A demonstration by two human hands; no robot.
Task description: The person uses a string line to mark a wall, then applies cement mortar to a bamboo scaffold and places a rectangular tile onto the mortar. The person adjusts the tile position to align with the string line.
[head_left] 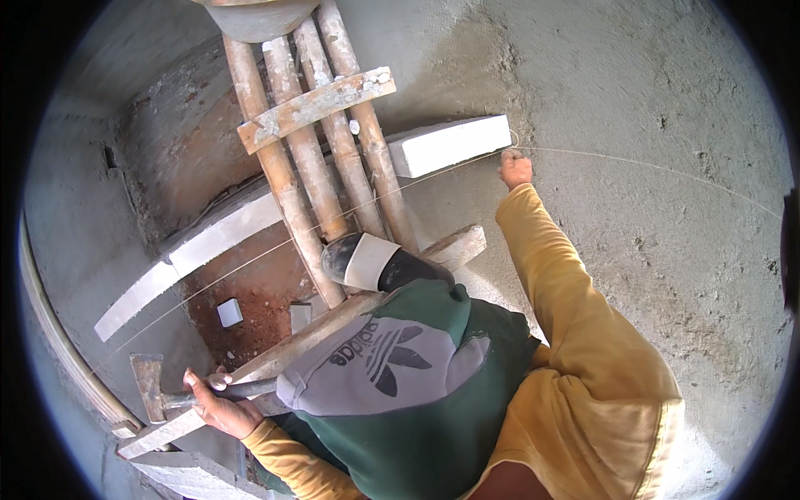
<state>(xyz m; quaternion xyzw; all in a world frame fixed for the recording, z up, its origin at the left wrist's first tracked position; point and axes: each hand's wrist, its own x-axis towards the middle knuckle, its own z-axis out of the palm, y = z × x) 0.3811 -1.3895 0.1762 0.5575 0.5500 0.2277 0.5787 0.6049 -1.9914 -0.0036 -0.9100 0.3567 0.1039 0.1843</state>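
The person's left hand [225, 408] is wrapped round the dark handle of a hammer-like tool with a broad, flat, worn metal head [148, 387], fingers and thumb closed about it, the head jutting out to the left. The right hand [516, 169] reaches far forward, its fingertips bunched at a thin, pale string [642, 162]; they seem to pinch it, though the exact contact is too small to tell. The string runs on to both sides of that hand, passing along the lower edge of a long, white, rectangular block [454, 147], whose right end lies just beside the fingers. Farther left sits a row of white, smooth-faced blocks [229, 227]. Between them slant four mud-spattered, round bamboo poles [281, 179], crossed by a short, pale, plaster-stained wooden plank [317, 110].
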